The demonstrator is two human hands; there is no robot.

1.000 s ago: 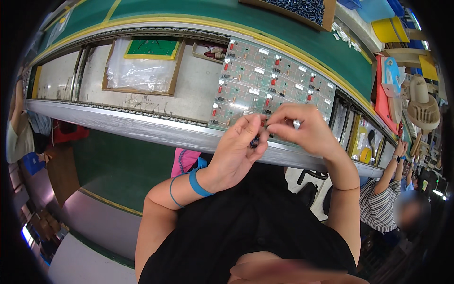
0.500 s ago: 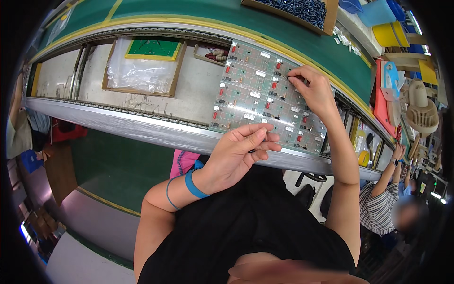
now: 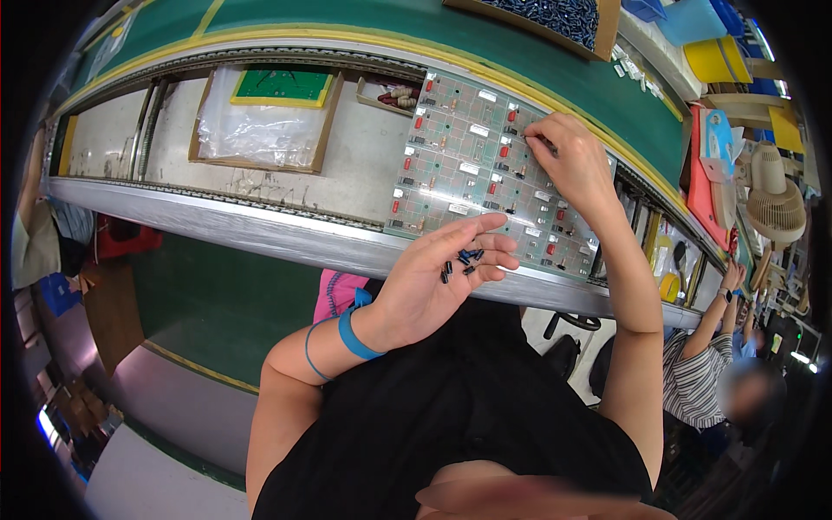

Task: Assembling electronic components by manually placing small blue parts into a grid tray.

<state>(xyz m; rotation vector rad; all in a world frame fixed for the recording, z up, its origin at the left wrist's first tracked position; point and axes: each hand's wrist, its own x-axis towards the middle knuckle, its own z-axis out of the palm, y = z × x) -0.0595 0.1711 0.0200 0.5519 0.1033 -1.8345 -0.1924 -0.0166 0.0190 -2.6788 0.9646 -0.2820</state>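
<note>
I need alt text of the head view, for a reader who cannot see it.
A person's left hand holds small dark components in its open palm while the right hand reaches over a panel of circuit boards. Beyond stands a cardboard box.

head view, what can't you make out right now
In the head view:
Whether the right hand pinches a part: the hand itself hides it.
Some of the circuit board: covered by that hand.
Exact count of dark components in the left hand: small, overlapping.
Far side of the cardboard box: cut off by the top edge.
</note>
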